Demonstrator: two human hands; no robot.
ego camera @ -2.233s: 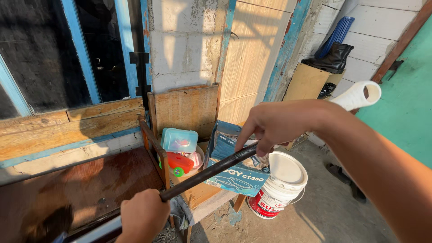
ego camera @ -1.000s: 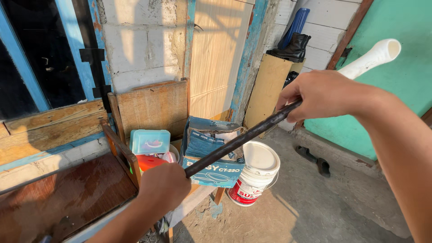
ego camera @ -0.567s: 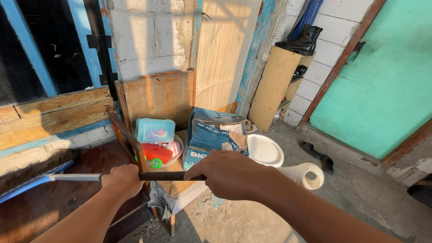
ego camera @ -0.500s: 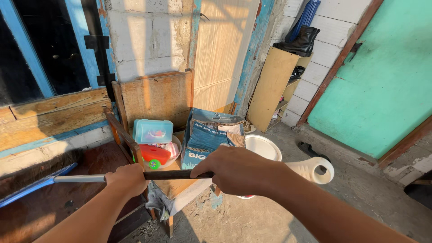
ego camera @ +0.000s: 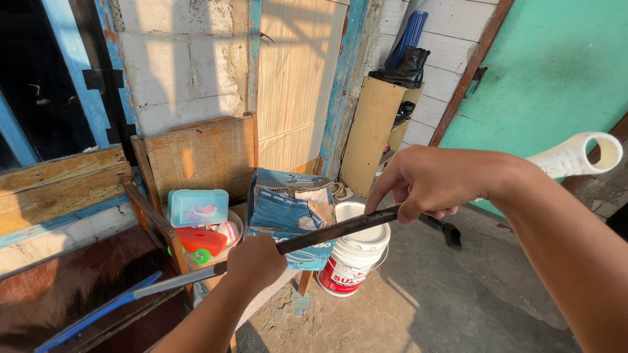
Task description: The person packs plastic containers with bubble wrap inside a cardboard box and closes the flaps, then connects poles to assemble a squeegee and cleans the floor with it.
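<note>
Both hands hold one long tool, a pole that runs slanted from the lower left to the upper right of the view. The left hand is closed in a fist around the place where the black grip part meets the grey metal part, and the right hand is wrapped over the black part higher up, fingers curled on top of it. Below the left hand the metal part continues down to a blue end near the lower left corner. Past the right hand a white ribbed tube with an open round mouth comes out (whether it belongs to the same tool I cannot tell, because the right forearm covers the joint). Under the pole, on the concrete floor, stands a white plastic bucket with a red label, and just beside it a blue paper sack leans against a wooden board. To the left of the sack a light blue plastic box lies on top of a bowl with red toys. Behind, there is a grey block wall, a blue window frame, a green door at the right, and a black boot standing on a wooden shelf.
</note>
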